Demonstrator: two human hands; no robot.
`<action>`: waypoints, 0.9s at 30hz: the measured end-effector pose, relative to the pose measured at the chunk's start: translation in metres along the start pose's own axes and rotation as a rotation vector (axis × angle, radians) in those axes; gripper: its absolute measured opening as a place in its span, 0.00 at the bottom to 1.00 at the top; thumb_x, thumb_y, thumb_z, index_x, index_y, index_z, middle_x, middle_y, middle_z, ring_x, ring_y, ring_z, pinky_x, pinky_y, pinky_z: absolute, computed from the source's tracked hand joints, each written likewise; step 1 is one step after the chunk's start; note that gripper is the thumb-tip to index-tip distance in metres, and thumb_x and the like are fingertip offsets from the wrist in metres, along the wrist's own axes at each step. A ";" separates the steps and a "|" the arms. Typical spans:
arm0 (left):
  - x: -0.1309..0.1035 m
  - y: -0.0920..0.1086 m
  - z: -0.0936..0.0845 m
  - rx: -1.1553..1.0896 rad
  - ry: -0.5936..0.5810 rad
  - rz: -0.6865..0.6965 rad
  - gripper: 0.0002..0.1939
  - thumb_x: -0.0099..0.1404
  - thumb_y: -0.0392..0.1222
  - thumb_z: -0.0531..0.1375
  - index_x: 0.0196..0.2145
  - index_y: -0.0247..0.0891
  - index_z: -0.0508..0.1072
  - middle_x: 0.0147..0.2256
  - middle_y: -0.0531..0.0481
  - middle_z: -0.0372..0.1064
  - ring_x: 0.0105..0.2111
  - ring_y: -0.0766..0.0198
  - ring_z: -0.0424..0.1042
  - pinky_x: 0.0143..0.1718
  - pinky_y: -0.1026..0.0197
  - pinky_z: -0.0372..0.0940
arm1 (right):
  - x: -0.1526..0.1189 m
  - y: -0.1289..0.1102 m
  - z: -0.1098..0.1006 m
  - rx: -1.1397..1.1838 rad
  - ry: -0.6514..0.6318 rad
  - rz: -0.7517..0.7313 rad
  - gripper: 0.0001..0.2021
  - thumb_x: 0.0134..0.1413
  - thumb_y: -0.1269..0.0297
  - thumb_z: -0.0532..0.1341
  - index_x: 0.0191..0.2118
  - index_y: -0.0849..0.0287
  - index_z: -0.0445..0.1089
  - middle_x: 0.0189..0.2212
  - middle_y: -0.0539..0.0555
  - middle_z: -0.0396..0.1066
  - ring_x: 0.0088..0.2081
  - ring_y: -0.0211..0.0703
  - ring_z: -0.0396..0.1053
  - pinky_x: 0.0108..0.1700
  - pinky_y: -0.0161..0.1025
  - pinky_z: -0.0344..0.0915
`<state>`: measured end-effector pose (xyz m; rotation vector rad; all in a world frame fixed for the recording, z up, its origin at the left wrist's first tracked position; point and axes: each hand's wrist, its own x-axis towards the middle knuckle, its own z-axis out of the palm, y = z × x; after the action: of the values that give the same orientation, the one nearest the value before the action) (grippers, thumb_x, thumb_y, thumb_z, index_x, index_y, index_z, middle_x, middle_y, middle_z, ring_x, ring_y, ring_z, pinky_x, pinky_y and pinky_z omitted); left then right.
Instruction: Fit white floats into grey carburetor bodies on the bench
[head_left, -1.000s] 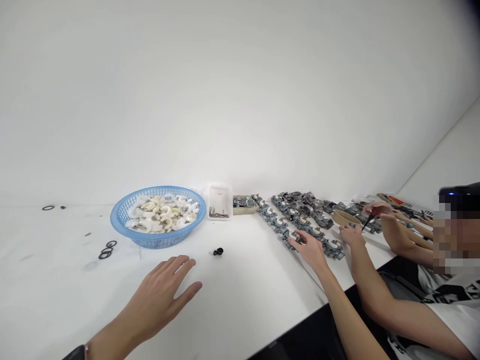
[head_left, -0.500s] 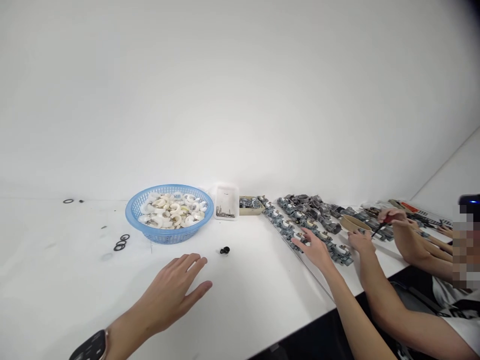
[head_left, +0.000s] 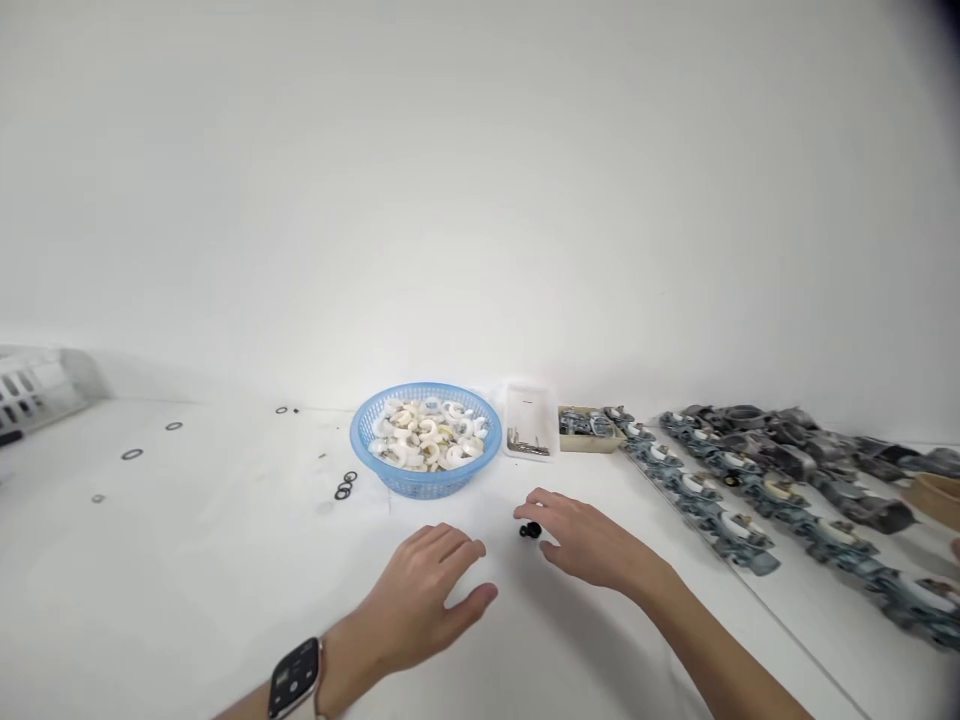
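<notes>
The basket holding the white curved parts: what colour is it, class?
The basket is blue, best seen in the head view.

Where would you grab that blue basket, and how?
I'd take the blue basket by its near-left rim, coming from that side: the rim flares beyond the narrower base, and the white tray sits close on the right.
</notes>
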<state>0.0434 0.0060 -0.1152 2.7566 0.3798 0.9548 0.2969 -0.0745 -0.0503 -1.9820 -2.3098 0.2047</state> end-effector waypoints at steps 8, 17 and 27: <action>-0.001 -0.003 -0.001 0.001 -0.017 0.012 0.09 0.73 0.42 0.57 0.49 0.40 0.69 0.39 0.43 0.75 0.37 0.53 0.74 0.38 0.50 0.72 | 0.016 0.019 0.039 -0.030 0.101 -0.099 0.19 0.54 0.81 0.54 0.44 0.55 0.75 0.40 0.53 0.75 0.39 0.47 0.73 0.40 0.42 0.68; 0.001 -0.002 0.007 -0.017 -0.026 -0.062 0.11 0.74 0.44 0.57 0.51 0.40 0.69 0.39 0.45 0.75 0.37 0.55 0.75 0.38 0.53 0.71 | 0.011 -0.011 0.045 0.246 0.218 -0.291 0.19 0.61 0.79 0.53 0.51 0.55 0.73 0.43 0.55 0.73 0.40 0.43 0.71 0.41 0.39 0.69; -0.002 -0.008 0.014 0.027 0.019 -0.067 0.09 0.73 0.48 0.59 0.40 0.40 0.71 0.32 0.49 0.73 0.31 0.58 0.74 0.32 0.56 0.70 | 0.017 -0.042 0.058 0.683 0.476 -0.339 0.16 0.56 0.78 0.58 0.43 0.54 0.77 0.38 0.52 0.79 0.39 0.43 0.74 0.45 0.42 0.71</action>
<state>0.0488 0.0113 -0.1294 2.7419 0.4881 0.9677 0.2439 -0.0661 -0.1014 -1.1448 -1.8748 0.3803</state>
